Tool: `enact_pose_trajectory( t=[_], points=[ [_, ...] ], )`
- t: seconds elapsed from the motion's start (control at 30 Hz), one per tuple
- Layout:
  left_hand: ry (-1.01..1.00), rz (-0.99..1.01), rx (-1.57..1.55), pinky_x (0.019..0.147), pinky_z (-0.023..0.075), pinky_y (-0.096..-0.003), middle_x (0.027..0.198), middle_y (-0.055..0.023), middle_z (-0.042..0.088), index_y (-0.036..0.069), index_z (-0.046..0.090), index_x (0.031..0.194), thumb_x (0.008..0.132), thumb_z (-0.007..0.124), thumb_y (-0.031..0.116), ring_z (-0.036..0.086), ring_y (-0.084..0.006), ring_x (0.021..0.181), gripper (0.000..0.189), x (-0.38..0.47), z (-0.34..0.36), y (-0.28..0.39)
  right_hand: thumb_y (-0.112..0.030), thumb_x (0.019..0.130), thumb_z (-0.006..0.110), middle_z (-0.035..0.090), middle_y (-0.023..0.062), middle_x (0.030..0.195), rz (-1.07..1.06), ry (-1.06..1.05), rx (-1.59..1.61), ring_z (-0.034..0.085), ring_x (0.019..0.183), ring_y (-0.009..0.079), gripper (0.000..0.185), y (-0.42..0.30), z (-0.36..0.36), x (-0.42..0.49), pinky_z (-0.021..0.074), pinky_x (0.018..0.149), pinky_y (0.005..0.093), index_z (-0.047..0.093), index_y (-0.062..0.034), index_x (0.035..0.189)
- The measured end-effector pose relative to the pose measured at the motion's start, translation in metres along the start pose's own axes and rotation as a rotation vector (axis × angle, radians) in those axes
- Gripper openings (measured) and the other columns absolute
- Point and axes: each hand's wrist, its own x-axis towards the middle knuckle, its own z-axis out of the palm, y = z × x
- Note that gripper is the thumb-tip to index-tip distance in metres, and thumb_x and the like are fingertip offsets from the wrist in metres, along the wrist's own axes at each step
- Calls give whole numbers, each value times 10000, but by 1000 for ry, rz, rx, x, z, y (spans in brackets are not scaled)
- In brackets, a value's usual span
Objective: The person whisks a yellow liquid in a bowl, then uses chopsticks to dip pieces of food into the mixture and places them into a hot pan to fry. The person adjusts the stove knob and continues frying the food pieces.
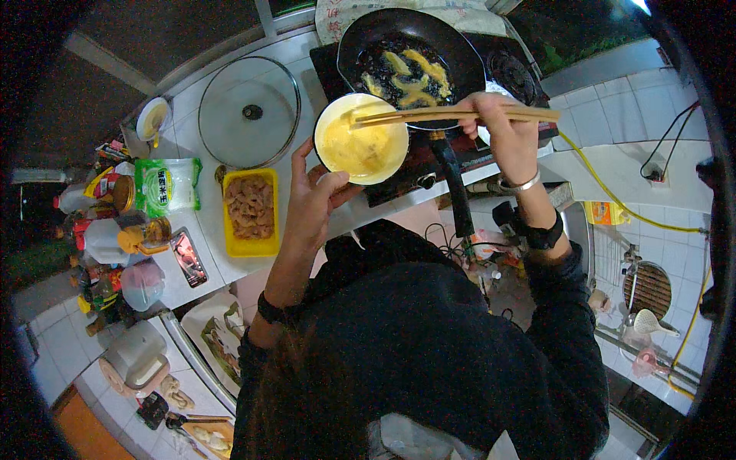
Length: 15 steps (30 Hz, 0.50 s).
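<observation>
My left hand (323, 198) holds a white bowl (397, 122) by its lower left rim, close to the near side of a black frying pan (397, 26). Yellow batter (339, 144) covers the inside of the bowl, and a lump or two shows in it. In my right hand (495, 126) is a pair of wooden chopsticks (428, 116), their tips down in the batter. Several yellow battered strips (424, 66) lie in dark oil in the pan. Its black handle (451, 184) points toward me, below my right wrist.
Left of the bowl, a yellow tray (251, 248) holds raw meat pieces (250, 207). A glass lid (236, 138) lies behind it. Nearby are a green-and-white packet (168, 187), a phone (188, 259) and several bottles and jars. A second burner (510, 70) sits right of the pan.
</observation>
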Motion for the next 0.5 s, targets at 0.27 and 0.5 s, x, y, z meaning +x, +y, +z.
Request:
enact_pose_trajectory(
  t=[0.27, 0.5],
  points=[
    [8, -16, 10, 851, 544, -402, 1164, -186, 468, 117, 205, 1387, 790, 602, 43, 583, -295, 1036, 721, -2, 0, -2, -183, 814, 709, 671, 85, 698, -260, -313, -387, 623, 572, 127, 190, -6, -2, -18, 488, 513, 224, 706, 0, 867],
    [-8, 5, 4, 843, 546, -387, 1170, -183, 473, 117, 213, 1382, 788, 606, 58, 580, -281, 1041, 714, -5, 3, -1, -173, 907, 594, 653, 65, 699, -190, -44, -123, 581, 600, 110, 228, 18, 13, -19, 465, 569, 225, 678, 10, 801]
  ],
)
